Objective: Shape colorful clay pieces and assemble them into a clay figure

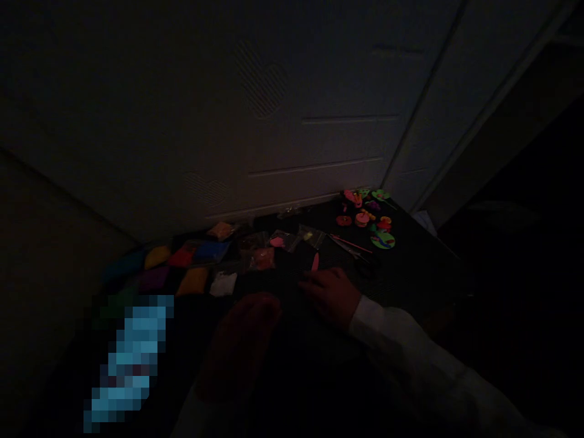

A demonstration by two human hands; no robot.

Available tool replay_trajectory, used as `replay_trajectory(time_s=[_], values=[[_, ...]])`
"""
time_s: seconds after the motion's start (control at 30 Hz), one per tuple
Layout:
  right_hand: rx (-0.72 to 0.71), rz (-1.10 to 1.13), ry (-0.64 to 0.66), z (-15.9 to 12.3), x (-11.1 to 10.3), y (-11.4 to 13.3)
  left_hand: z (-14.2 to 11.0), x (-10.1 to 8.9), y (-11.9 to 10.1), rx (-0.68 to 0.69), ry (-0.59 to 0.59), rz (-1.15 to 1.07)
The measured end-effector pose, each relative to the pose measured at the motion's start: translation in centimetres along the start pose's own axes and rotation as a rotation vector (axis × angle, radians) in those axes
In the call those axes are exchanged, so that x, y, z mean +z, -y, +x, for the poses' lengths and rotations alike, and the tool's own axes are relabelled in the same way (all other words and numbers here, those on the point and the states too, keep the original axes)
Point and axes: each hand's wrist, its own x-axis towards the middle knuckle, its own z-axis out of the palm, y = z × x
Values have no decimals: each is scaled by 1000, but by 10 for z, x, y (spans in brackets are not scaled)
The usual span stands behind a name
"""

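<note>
The right hand (329, 297) lies loosely curled on a black mat (410, 261), pinching nothing, with a pink clay sliver (315, 262) just beyond it at twelve o'clock; the left hand (239, 340) is too dark and blurred to read, and bright clay figures (365, 216) sit at one o'clock

Looking forward and down from high on a person's head, close above the bare right hand (331, 297), facing a tall white panel door (319, 103) just past a dark flat mat (401, 261).
</note>
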Motion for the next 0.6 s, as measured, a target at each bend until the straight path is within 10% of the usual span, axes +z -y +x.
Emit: replay_trajectory(time_s=[0.1,0.33,0.6], values=[[-20,9,3,4,-1,1,3,3,-6,-8,30,-5],[414,-134,-171,-20,-25,-69,6,13,-21,2,-7,-8],[426,-26,-257,-34,-9,-45,7,20,-22,-35,-9,-9]])
